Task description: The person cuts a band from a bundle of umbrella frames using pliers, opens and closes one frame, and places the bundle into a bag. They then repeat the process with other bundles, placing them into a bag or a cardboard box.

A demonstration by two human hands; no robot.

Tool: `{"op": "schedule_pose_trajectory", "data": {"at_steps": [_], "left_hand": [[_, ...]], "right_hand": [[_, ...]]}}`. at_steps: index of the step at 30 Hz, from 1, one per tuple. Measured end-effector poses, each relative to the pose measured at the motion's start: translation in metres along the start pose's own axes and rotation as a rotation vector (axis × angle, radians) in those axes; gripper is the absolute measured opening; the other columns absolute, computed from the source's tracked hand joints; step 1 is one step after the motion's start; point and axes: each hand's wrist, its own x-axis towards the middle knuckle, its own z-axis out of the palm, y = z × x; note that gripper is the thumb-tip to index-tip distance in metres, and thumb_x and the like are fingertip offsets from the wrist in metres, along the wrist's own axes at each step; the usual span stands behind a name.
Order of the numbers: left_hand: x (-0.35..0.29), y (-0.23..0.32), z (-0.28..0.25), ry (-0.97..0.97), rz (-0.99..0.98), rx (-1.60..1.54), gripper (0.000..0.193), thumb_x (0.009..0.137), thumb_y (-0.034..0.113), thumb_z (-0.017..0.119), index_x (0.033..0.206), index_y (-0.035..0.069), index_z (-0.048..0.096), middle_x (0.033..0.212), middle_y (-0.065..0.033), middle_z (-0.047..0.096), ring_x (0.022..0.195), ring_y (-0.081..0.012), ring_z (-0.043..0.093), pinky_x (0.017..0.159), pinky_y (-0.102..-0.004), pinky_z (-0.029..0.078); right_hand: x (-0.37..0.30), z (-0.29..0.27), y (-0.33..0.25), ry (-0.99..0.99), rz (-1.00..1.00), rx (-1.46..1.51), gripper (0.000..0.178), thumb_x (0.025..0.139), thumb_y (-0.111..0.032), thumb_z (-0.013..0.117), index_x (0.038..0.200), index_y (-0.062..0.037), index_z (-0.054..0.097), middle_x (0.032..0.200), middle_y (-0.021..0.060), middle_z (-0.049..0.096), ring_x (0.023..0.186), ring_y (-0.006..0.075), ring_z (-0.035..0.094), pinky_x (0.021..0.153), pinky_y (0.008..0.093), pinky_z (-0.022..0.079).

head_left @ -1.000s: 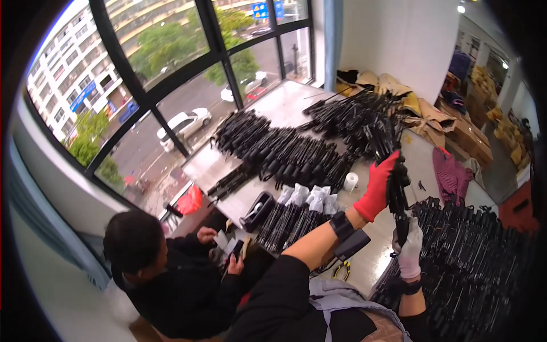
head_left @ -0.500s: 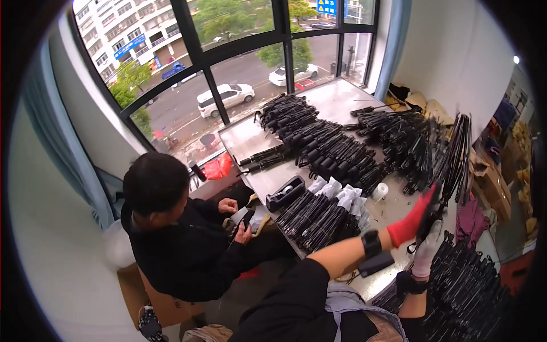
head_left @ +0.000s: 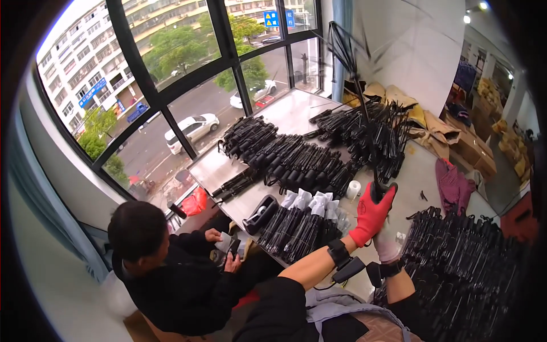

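An umbrella frame (head_left: 364, 108) without a cover stands raised over the table, its ribs fanned out at the top and partly blurred. My left hand (head_left: 373, 215), in a red glove with black on the fingers, is closed around the lower part of its shaft. Just below and right of it is my right hand (head_left: 388, 244) in a pale glove, close to the frame's lower end. The fingers of that hand are mostly hidden. To the right of my hands lies a large pile of black umbrella frames (head_left: 461, 262).
More folded frames (head_left: 296, 157) cover the table's middle and far side (head_left: 387, 137). Bundles with white wrapped ends (head_left: 307, 216) lie near a tape dispenser (head_left: 261, 214) and a white roll (head_left: 354, 188). A co-worker (head_left: 165, 273) sits at the left, holding a dark object. A maroon cloth (head_left: 454, 185) hangs at the right edge.
The umbrella frame has swung up and left, and its ribs have spread. Both my hands moved left with it. The view has turned right.
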Motion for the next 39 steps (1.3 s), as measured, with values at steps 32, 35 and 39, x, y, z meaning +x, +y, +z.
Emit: {"op": "schedule_pose_trajectory", "data": {"at_steps": [32,35,39], "left_hand": [[0.044,-0.024,-0.051,-0.080,-0.152,-0.645,0.032,0.095,0.030,0.054,0.114,0.004,0.060,0.076,-0.0019,0.056,0.059,-0.0145,0.054,0.055,-0.0285,0.048],[0.045,-0.049,-0.075,-0.130,-0.143,-0.681,0.040,0.097,0.034,0.051,0.124,0.005,0.055,0.085,-0.0068,0.060,0.071,-0.0184,0.061,0.063,-0.0324,0.052],[0.023,0.008,-0.033,0.043,-0.390,-0.816,0.044,0.098,0.035,0.049,0.131,0.006,0.048,0.098,-0.0121,0.063,0.083,-0.0238,0.064,0.073,-0.0363,0.055]], "right_hand": [[0.016,-0.075,-0.082,0.054,0.114,-0.252,0.039,0.089,-0.009,0.053,0.125,0.0038,0.054,0.086,0.0132,0.059,0.067,0.0242,0.055,0.061,0.0396,0.045],[0.031,-0.078,-0.086,-0.217,1.113,1.030,0.034,0.099,-0.023,0.045,0.114,0.0025,0.063,0.088,0.0187,0.063,0.074,0.0200,0.057,0.069,0.0356,0.046],[0.027,-0.068,-0.073,-0.155,0.973,1.054,0.037,0.102,-0.025,0.042,0.128,-0.0001,0.055,0.073,0.0033,0.052,0.068,0.0123,0.051,0.064,0.0283,0.044]]}}
